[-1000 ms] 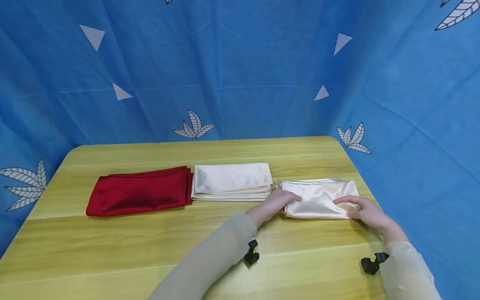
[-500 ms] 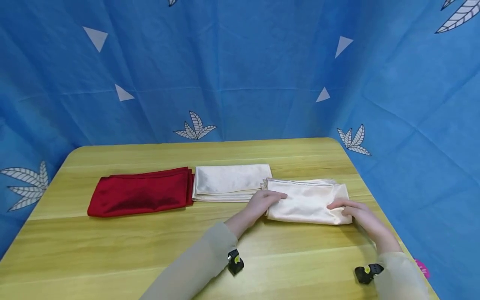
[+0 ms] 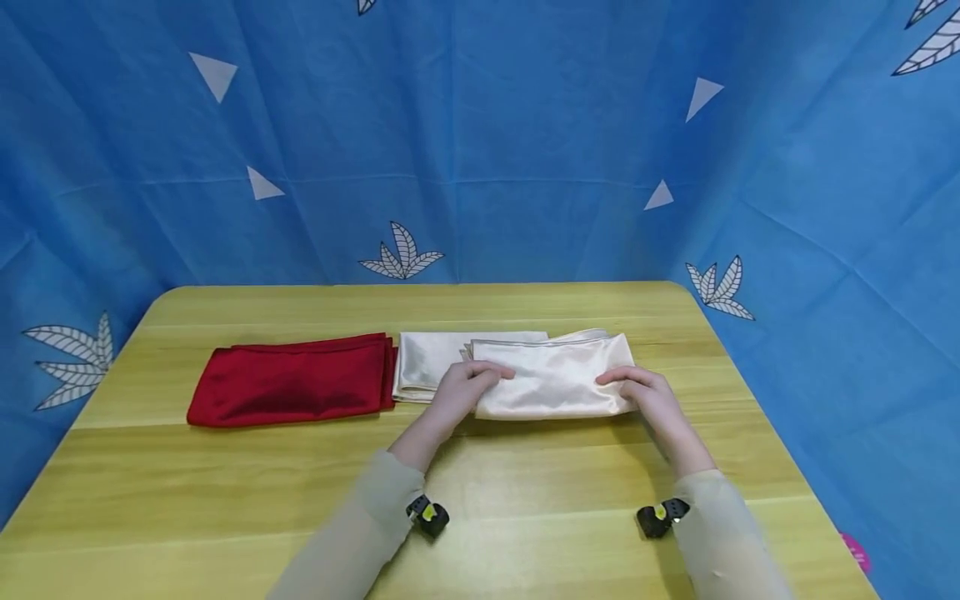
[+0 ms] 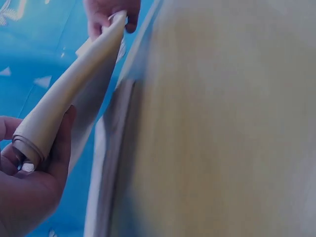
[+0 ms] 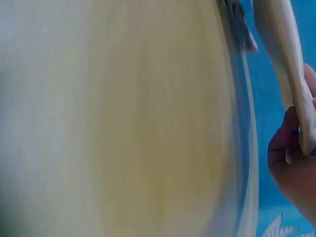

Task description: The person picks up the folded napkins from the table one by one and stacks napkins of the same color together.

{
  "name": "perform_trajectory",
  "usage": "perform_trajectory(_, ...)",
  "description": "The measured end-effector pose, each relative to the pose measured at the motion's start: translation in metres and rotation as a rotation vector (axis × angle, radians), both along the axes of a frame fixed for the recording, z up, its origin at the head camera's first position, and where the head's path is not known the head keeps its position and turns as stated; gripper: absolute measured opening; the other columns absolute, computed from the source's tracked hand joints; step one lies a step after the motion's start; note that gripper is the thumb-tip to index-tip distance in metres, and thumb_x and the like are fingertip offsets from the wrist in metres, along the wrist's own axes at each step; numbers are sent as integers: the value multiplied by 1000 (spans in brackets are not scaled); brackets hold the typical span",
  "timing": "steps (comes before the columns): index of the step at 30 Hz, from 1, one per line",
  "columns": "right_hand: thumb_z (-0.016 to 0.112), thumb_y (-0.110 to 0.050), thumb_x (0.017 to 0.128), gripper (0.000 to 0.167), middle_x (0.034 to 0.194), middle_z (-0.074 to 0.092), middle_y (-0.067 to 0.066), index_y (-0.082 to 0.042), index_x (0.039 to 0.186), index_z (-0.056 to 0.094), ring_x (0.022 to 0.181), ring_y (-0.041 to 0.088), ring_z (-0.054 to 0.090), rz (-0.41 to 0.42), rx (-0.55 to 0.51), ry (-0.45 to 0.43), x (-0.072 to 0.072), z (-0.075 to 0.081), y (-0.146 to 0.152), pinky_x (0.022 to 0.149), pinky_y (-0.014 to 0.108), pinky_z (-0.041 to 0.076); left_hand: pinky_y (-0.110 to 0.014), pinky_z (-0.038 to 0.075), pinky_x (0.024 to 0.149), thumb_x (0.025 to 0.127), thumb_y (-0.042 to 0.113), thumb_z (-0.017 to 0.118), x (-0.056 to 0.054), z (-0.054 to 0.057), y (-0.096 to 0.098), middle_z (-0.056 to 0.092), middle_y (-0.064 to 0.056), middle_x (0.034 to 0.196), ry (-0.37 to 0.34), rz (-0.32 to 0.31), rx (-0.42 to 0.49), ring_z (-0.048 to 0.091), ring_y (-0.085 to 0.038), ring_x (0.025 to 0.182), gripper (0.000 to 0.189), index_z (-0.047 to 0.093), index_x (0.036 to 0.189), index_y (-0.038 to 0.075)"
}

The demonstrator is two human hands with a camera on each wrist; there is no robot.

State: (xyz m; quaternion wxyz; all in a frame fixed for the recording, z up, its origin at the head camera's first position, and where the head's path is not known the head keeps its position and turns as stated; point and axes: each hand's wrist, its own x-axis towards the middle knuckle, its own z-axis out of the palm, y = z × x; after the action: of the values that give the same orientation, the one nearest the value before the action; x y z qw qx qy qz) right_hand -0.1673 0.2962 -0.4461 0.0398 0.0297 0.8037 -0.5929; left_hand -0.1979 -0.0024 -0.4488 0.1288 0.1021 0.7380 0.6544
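Between my two hands hangs a folded cream satin cloth (image 3: 551,375), lifted off the table. My left hand (image 3: 459,390) grips its left end, thumb and fingers on opposite sides of the layers, as the left wrist view also shows at the rolled cloth edge (image 4: 30,148). At the other end my right hand (image 3: 654,402) pinches the corner; in the right wrist view the cloth (image 5: 284,44) runs up from those fingers. Behind and below it lies a folded white satin cloth (image 3: 431,358), its right part mostly covered in the head view.
A folded red satin cloth (image 3: 292,383) lies left of the white one, their edges meeting. The wooden table (image 3: 525,517) has rounded far corners. Blue patterned curtain (image 3: 480,150) hangs behind it and along the right side.
Both hands have raised the cream cloth from the right side of the table and carried it left, so it now overlaps the white cloth in the head view. The red cloth stays put.
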Motion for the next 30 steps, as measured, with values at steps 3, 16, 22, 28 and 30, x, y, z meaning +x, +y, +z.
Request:
perform_trajectory(3,44,4,86,31,114,61,11,8,105,67,107,19,47,-1,-11,31,-12,-3,-20,81,23,36,-40,40,98,94,14,53,-9,6,-17,67,0,113,13,60,-51,56,-20,110,24,75,104,10)
perform_trajectory(16,54,1,88,27,126,53,15,-2,111,68,102,26,44,85,125,28,-39,-2,-75,83,33,37,-45,27,109,91,11,49,-24,15,-63,44,-18,142,95,163,-288,18,-30,142,34,65,120,3)
perform_trajectory(22,56,0,88,29,119,52,16,-3,114,65,94,27,44,148,209,37,-37,1,-77,78,36,36,-46,27,108,87,10,52,-21,15,-71,39,-23,142,136,218,-357,30,-32,136,37,61,122,0)
perform_trajectory(28,57,-2,89,29,124,55,15,-5,117,64,105,32,50,206,365,109,-30,7,-66,89,46,41,-43,38,94,87,10,55,-8,16,-78,45,-19,124,211,309,-365,45,-29,111,33,61,117,-2)
perform_trajectory(30,59,-1,88,29,124,56,16,-4,116,64,107,34,52,232,416,148,-27,9,-60,91,50,41,-42,39,91,86,8,56,1,16,-81,47,-19,121,260,334,-367,46,-29,108,31,62,115,-3)
